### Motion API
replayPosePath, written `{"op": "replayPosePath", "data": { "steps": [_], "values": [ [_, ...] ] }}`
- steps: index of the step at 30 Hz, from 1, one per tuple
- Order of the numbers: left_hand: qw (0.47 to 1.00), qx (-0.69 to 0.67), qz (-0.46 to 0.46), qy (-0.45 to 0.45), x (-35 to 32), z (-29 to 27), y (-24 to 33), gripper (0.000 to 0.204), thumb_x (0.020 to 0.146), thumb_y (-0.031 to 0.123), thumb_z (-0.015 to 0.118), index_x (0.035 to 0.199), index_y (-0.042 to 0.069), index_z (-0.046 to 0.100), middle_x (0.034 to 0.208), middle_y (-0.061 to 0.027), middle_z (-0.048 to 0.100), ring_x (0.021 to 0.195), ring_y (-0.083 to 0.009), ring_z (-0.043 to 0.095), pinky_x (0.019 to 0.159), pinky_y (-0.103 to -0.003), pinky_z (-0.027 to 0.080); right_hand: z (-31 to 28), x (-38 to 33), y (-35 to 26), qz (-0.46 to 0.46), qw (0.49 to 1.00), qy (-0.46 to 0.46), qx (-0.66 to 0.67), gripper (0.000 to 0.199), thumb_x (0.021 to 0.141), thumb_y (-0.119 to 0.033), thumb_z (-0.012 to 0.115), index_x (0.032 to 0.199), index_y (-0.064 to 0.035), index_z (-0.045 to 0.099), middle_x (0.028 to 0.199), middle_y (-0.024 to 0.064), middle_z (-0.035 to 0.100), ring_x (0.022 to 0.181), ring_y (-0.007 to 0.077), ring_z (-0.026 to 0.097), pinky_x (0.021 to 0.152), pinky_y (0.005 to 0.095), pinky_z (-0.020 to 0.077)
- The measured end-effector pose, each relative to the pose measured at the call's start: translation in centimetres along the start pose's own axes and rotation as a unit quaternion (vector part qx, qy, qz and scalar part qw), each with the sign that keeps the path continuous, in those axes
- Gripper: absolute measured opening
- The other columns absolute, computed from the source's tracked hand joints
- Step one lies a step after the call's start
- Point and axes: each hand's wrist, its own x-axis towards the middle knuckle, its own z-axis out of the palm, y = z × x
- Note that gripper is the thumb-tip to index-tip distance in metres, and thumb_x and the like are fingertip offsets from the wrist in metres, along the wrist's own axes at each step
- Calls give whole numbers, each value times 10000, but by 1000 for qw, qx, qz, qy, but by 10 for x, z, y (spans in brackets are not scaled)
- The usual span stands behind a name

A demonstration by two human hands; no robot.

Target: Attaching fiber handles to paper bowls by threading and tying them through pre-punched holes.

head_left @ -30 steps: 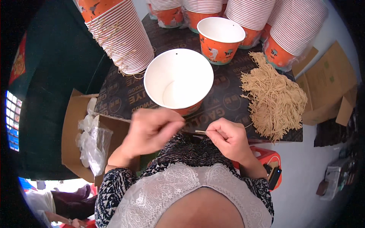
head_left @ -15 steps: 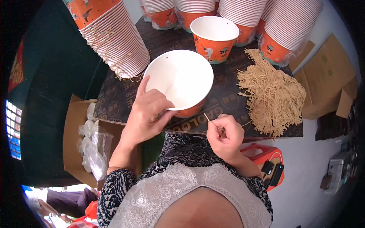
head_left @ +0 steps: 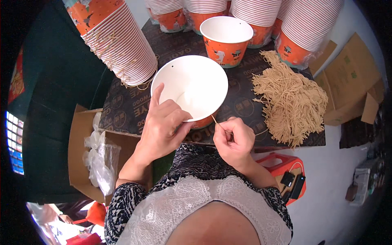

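An orange paper bucket (head_left: 200,83) with a white inside stands tilted at the table's near edge, a small punched hole showing by its far-left rim. My left hand (head_left: 161,128) grips its near rim, fingers inside and thumb outside, index finger raised along the left side. Pinched in my right hand (head_left: 234,139) is a thin tan cord (head_left: 214,119), its tip close to the bucket's near outer wall. Whether the tip touches the wall I cannot tell. The cord's tail trails right toward a heap of tan cords (head_left: 290,102) on the table.
A leaning stack of buckets with cords (head_left: 122,49) stands at left. Behind are a single bucket (head_left: 226,32) and several wrapped stacks (head_left: 306,28). The dark printed table (head_left: 241,98) has an open carton (head_left: 79,151) at its left and a red stool (head_left: 296,167) below right.
My right hand has moved left and slightly down, bringing the cord tip up to the bucket. The bucket has tipped slightly under my left hand.
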Motion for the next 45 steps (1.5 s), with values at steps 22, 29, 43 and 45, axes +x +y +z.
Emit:
{"op": "replayPosePath", "data": {
  "steps": [22, 29, 43, 45],
  "values": [
    [987, -101, -113, -61, 9, -18, 15, 330, 837, 31, 646, 1164, 19, 607, 891, -115, 680, 862, -288, 687, 1145, -504, 313, 8, 0, 10, -6, 1000, 4, -23, 195, 757, 103, 693, 788, -32, 556, 609, 42, 507, 462, 134, 501, 434, 284, 384],
    [972, -80, -9, -222, 50, -20, 8, 298, 851, 10, 614, 1149, 14, 628, 946, -168, 634, 924, -355, 601, 860, -465, 461, 10, 1, 10, -6, 1000, 3, -27, 177, 759, 97, 684, 805, -28, 567, 618, 62, 517, 468, 169, 515, 442, 305, 396],
    [973, -72, -38, -218, 45, -15, 8, 62, 821, 57, 672, 823, 15, 627, 751, -154, 627, 789, -386, 615, 969, -482, 450, -32, 16, -24, 19, 978, -166, -125, 155, 782, -3, 735, 875, -21, 611, 786, 105, 574, 656, 268, 624, 544, 377, 485],
    [978, -77, -17, -195, 46, -15, 8, 92, 808, 55, 689, 818, 5, 613, 744, -162, 613, 767, -382, 607, 868, -446, 482, -30, 24, -27, -13, 981, -137, -138, 152, 788, -1, 731, 896, -19, 626, 838, 106, 569, 667, 264, 622, 564, 371, 497]
  ]
}}
